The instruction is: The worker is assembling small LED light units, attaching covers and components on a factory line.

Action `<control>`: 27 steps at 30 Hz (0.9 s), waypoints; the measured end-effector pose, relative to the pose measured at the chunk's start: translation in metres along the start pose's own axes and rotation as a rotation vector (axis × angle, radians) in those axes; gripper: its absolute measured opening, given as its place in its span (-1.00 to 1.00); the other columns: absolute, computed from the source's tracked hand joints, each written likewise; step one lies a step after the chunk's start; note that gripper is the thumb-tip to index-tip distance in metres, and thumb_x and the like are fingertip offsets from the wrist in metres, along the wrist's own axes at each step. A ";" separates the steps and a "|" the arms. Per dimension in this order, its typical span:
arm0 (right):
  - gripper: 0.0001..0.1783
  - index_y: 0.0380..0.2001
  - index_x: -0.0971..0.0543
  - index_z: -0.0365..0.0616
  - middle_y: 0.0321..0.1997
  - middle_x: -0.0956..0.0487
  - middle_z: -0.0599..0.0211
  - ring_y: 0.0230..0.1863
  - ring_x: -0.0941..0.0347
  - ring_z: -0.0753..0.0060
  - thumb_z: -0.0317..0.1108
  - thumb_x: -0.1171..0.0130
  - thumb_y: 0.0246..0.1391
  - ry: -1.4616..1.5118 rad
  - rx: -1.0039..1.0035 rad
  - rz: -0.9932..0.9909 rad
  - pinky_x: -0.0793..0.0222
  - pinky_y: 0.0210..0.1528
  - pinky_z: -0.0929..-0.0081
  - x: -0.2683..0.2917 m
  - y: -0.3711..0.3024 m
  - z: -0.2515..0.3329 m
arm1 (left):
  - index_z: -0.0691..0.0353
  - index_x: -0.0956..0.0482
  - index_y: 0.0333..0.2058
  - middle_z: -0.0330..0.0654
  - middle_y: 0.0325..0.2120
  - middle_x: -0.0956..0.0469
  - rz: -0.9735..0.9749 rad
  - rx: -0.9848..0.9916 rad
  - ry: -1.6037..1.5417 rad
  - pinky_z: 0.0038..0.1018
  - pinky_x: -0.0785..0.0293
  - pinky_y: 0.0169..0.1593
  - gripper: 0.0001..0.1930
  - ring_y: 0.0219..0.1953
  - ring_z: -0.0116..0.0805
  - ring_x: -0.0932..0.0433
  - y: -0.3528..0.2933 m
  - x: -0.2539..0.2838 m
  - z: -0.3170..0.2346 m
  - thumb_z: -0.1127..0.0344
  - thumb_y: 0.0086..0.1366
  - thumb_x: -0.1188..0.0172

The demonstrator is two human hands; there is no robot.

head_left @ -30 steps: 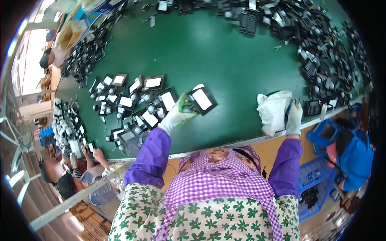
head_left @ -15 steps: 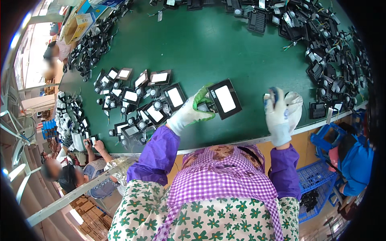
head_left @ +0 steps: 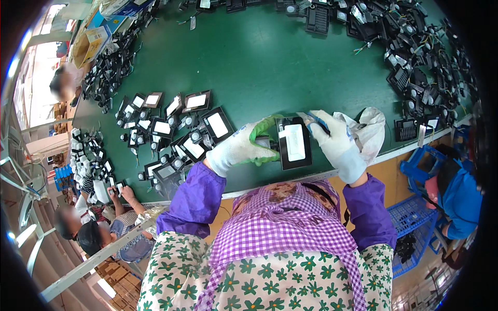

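A small black LED floodlight (head_left: 295,143) with a pale rectangular panel stands tilted up in front of me. My left hand (head_left: 245,145), in a white glove with green fingers, grips it from the left side, with a small part of the light between fingers and thumb. My right hand (head_left: 334,136), in a whitish glove with dark fingertips, is bent in a pinch at the light's upper right edge. Something small and thin seems to show at its fingertips, too small to name. A crumpled white cloth (head_left: 372,136) lies just right of this hand.
Several similar floodlights (head_left: 193,147) with round sensors lie in a cluster to the left on the green table (head_left: 259,67). More black lights (head_left: 410,78) are heaped along the right. At the far left, co-workers' hands (head_left: 124,193) hold a light. A blue crate (head_left: 407,220) stands below right.
My right hand has moved left from beside the cloth to the floodlight's edge. The light, still in my left hand, has turned more upright. The whole view has shifted slightly.
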State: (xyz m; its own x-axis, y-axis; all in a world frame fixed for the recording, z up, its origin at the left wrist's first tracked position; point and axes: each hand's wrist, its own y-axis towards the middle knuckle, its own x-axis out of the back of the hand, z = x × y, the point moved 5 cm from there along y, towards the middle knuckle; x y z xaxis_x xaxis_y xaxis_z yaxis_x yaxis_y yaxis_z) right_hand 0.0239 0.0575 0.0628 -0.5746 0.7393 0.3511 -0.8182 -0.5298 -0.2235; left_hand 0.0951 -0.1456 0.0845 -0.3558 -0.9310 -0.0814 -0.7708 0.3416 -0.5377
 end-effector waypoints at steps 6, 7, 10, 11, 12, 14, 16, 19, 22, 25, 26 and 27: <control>-0.68 -0.08 -0.65 0.08 -0.24 -0.54 0.30 -0.22 -0.53 0.19 -0.19 -0.27 0.07 -0.666 0.396 -0.072 -0.37 0.01 0.05 0.007 -0.023 0.020 | 0.31 -0.20 0.35 -0.19 -0.36 -0.60 0.121 0.187 -0.135 -0.57 -0.51 -0.46 -0.17 -0.51 -0.46 -0.58 -0.007 -0.002 -0.009 0.44 0.11 -0.37; -0.68 -0.08 -0.65 0.08 -0.24 -0.54 0.30 -0.22 -0.53 0.19 -0.19 -0.27 0.07 -0.665 0.396 -0.071 -0.37 0.01 0.05 0.008 -0.024 0.020 | 0.32 -0.20 0.35 -0.20 -0.38 -0.59 0.121 0.178 -0.156 -0.57 -0.51 -0.46 -0.17 -0.50 -0.47 -0.59 -0.007 -0.003 -0.010 0.44 0.12 -0.37; -0.69 -0.12 -0.66 0.09 -0.25 -0.54 0.30 -0.24 -0.52 0.18 -0.19 -0.30 0.03 -0.662 0.389 -0.101 -0.33 0.06 0.03 0.010 -0.024 0.021 | 0.33 -0.20 0.35 -0.21 -0.40 -0.59 0.130 0.176 -0.155 -0.58 -0.51 -0.46 -0.18 -0.50 -0.47 -0.59 -0.007 -0.007 -0.012 0.44 0.12 -0.37; -0.69 -0.13 -0.66 0.09 -0.25 -0.53 0.30 -0.23 -0.52 0.19 -0.19 -0.31 0.01 -0.685 0.408 -0.108 -0.35 0.04 0.06 0.010 -0.024 0.022 | 0.33 -0.20 0.35 -0.21 -0.39 -0.59 0.141 0.180 -0.133 -0.58 -0.51 -0.46 -0.18 -0.51 -0.48 -0.59 -0.007 -0.008 -0.013 0.45 0.11 -0.36; -0.69 -0.14 -0.66 0.10 -0.24 -0.53 0.31 -0.22 -0.52 0.20 -0.20 -0.32 -0.01 -0.708 0.427 -0.115 -0.38 0.01 0.09 0.009 -0.024 0.023 | 0.33 -0.20 0.35 -0.21 -0.39 -0.59 0.147 0.178 -0.132 -0.58 -0.51 -0.46 -0.18 -0.51 -0.48 -0.59 -0.007 -0.009 -0.013 0.45 0.11 -0.36; -0.68 -0.15 -0.67 0.10 -0.24 -0.52 0.32 -0.22 -0.51 0.21 -0.20 -0.33 -0.04 -0.766 0.475 -0.111 -0.41 -0.06 0.15 0.008 -0.023 0.026 | 0.30 -0.21 0.35 -0.22 -0.38 -0.59 0.163 0.190 -0.131 -0.58 -0.50 -0.46 -0.17 -0.51 -0.48 -0.59 -0.005 -0.010 -0.014 0.45 0.09 -0.37; -0.66 -0.17 -0.66 0.08 -0.24 -0.50 0.34 -0.20 -0.48 0.24 -0.23 -0.31 -0.10 -0.772 0.529 -0.070 -0.45 -0.23 0.28 0.003 -0.022 0.027 | 0.29 -0.23 0.34 -0.23 -0.39 -0.59 0.168 0.184 -0.091 -0.58 -0.50 -0.46 -0.17 -0.51 -0.48 -0.58 -0.002 -0.014 -0.012 0.44 0.08 -0.37; -0.65 -0.14 -0.64 0.06 -0.25 -0.50 0.35 -0.20 -0.47 0.25 -0.26 -0.25 -0.08 -0.817 0.558 -0.117 -0.45 -0.25 0.29 -0.006 -0.021 0.040 | 0.27 -0.27 0.32 -0.25 -0.41 -0.59 0.169 0.180 -0.024 -0.58 -0.49 -0.45 -0.19 -0.51 -0.50 -0.57 0.002 -0.012 -0.008 0.43 0.06 -0.39; -0.63 -0.08 -0.61 0.03 -0.25 -0.50 0.34 -0.19 -0.48 0.22 -0.29 -0.20 -0.04 -0.804 0.541 -0.097 -0.46 -0.23 0.25 -0.007 -0.016 0.037 | 0.27 -0.31 0.29 -0.25 -0.41 -0.59 0.156 0.159 0.004 -0.59 -0.49 -0.45 -0.23 -0.52 -0.53 -0.55 0.002 -0.013 -0.011 0.43 0.08 -0.39; -0.62 -0.07 -0.54 -0.10 -0.23 -0.52 0.22 -0.17 -0.50 0.08 -0.33 -0.20 -0.02 -0.671 0.488 -0.171 -0.44 -0.15 0.17 0.003 -0.018 0.018 | 0.27 -0.32 0.28 -0.26 -0.42 -0.59 0.086 0.119 -0.079 -0.60 -0.48 -0.45 -0.27 -0.51 -0.55 -0.53 0.008 -0.011 0.011 0.45 0.11 -0.37; -0.66 -0.08 -0.53 -0.17 -0.20 -0.55 0.15 -0.14 -0.49 -0.03 -0.42 -0.18 0.01 -0.563 0.386 -0.226 -0.44 -0.09 0.14 0.015 -0.022 0.005 | 0.26 -0.31 0.28 -0.27 -0.44 -0.58 0.045 0.101 -0.163 -0.59 -0.47 -0.46 -0.28 -0.50 -0.56 -0.53 0.012 -0.008 0.020 0.45 0.12 -0.36; -0.70 -0.08 -0.52 -0.22 -0.16 -0.57 0.09 -0.10 -0.51 -0.05 -0.51 -0.13 0.07 -0.448 0.247 -0.370 -0.44 -0.03 0.17 0.026 -0.027 -0.017 | 0.19 -0.25 0.32 -0.30 -0.45 -0.58 0.022 0.181 -0.158 -0.60 -0.47 -0.45 -0.23 -0.49 -0.57 -0.53 0.016 -0.006 0.027 0.48 0.12 -0.36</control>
State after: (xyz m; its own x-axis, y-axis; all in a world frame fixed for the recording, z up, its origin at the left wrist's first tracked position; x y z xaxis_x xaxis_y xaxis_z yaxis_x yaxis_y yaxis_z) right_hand 0.0307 0.0982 0.0630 -0.1464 0.6741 0.7240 -0.9012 -0.3927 0.1835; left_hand 0.0996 -0.1382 0.0538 -0.2729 -0.9372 -0.2174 -0.6516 0.3463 -0.6749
